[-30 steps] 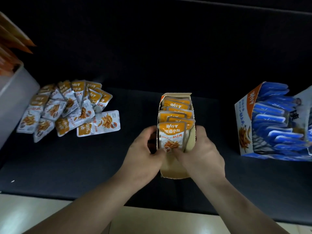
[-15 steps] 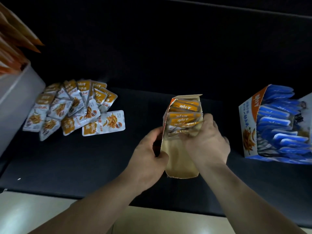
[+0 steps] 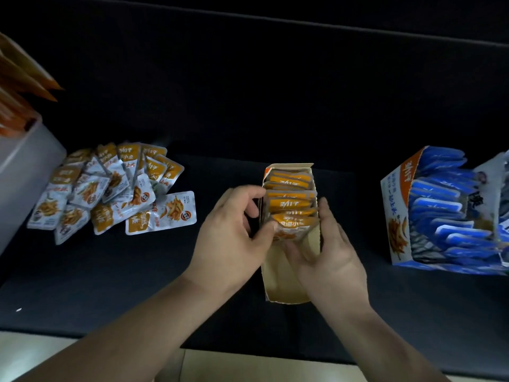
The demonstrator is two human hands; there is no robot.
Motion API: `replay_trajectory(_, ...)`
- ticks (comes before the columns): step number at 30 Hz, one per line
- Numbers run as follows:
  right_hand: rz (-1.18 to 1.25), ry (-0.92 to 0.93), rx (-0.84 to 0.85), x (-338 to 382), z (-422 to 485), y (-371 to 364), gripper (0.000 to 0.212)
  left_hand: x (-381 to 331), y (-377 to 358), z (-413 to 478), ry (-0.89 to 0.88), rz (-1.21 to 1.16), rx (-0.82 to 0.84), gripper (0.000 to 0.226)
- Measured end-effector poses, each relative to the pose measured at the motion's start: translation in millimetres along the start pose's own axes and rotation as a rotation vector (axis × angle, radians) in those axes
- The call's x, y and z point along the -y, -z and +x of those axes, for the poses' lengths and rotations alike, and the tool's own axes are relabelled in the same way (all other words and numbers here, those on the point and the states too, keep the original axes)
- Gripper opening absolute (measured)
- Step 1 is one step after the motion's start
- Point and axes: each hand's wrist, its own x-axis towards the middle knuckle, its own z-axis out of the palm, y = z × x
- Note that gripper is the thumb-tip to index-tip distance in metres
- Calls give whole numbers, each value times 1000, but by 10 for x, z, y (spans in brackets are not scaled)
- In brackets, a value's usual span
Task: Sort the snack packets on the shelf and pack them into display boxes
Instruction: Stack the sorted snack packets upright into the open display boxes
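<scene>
shelf (image 3: 82, 285) middle, near front edge: display box (image 3: 281, 288), orange packets upright inside | left hand (image 3: 231, 238) grip: fingers curled at box's left wall; thumb on front packet (image 3: 294, 227) | right hand (image 3: 330, 257) grip: clasps right wall; thumb under that packet | loose packets (image 3: 110, 188) left edge; blue box (image 3: 396, 205) right edge

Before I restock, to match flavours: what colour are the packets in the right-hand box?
The packets are blue; the head view shows them best.
</scene>
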Motion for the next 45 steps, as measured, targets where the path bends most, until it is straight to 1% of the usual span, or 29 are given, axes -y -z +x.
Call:
replay_trajectory(1,58,28,-26,-25,-22,2,91,0,-19,-3,12,-26,-5,46)
replay_trajectory(3,158,63,-85,-79,-31,16,77,-7,-47,-12,68,-97,-20,43)
replay_trajectory(5,193,79,-109,-105,6,40,64,2,-52,-16,108,-134,-31,44)
replay_trajectory(7,209,85,-103,-102,36,55,57,17,-50,-45,116,-144,-28,48)
replay_trajectory(11,275,104,-111,-56,11,76,60,44,-51,-105,140,-145,-19,51)
replay_trajectory(13,285,107,-136,-28,-10,124,64,55,-42,-130,137,-153,-24,47)
replay_trajectory(15,258,128,-168,16,0,209,68,76,-9,-165,139,-164,-38,38)
replay_trajectory(17,190,227,-219,108,19,286,62,109,55,-249,155,-173,-42,29)
replay_trajectory(19,104,385,-320,278,23,332,46,164,130,-324,185,-204,-47,27)
replay_trajectory(21,114,516,-373,530,-5,285,36,243,227,-373,210,-237,-57,26)
replay_trajectory(22,158,558,-353,684,-32,225,30,286,292,-379,221,-245,-67,25)
replay_trajectory(24,264,585,-230,975,-86,34,21,404,459,-357,246,-212,-74,21)
replay_trajectory(25,318,566,-141,1097,-109,-84,17,480,556,-339,254,-167,-74,19)
replay_trajectory(27,406,468,48,1288,-125,-340,14,667,787,-295,233,-43,-109,20)
replay_trajectory(29,444,350,171,1402,-105,-582,20,915,1067,-210,154,140,-188,24)
replay_trajectory(31,428,243,232,1468,-23,-780,27,1200,1375,-60,110,349,-226,33)
replay_trajectory(33,367,180,273,1536,90,-936,38,1445,1668,146,151,512,-216,51)
replay_trajectory(35,291,175,325,1606,198,-1083,51,1618,1899,351,185,581,-196,70)
replay_trajectory(37,231,156,363,1681,302,-1195,60,1706,2013,518,228,579,-108,84)
replay_trajectory(40,195,120,448,1750,416,-1327,71,1828,2013,654,445,541,137,100)
replay_trajectory(42,166,162,478,1767,448,-1396,76,1878,1955,678,495,597,261,97)
replay_trajectory(45,95,269,512,1802,505,-1469,81,1829,1869,706,484,577,311,91)
